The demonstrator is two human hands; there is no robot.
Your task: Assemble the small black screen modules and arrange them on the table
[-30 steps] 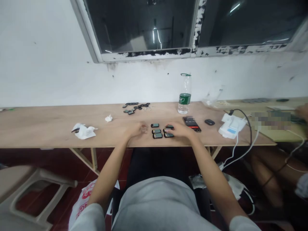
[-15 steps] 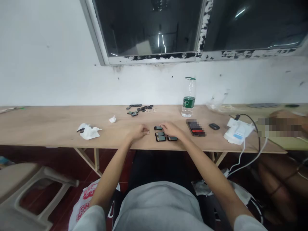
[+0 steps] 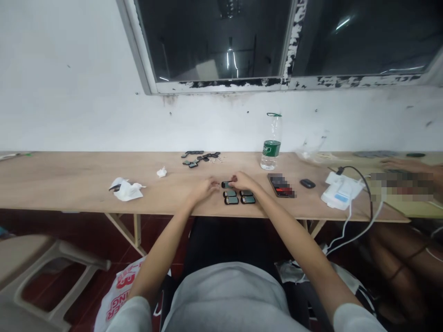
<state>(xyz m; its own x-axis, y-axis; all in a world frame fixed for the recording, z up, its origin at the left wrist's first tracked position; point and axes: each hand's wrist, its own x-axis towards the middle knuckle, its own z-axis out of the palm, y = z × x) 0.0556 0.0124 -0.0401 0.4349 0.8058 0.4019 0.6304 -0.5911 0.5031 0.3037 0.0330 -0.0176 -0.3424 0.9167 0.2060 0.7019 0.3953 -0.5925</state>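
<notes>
Both hands pinch one small dark module (image 3: 225,185), left hand (image 3: 206,188) and right hand (image 3: 243,181) at opposite ends, just behind three like modules (image 3: 239,197) on the worktop (image 3: 69,180). Judged light, rigid, glossy-faced: grip by the edges.

Bare table (image 3: 69,182) left; phone (image 3: 281,185) crowds right.

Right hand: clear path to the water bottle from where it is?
Probably yes. The right hand sits at the small black pieces; the bare table lies between it and the bottle.
</notes>
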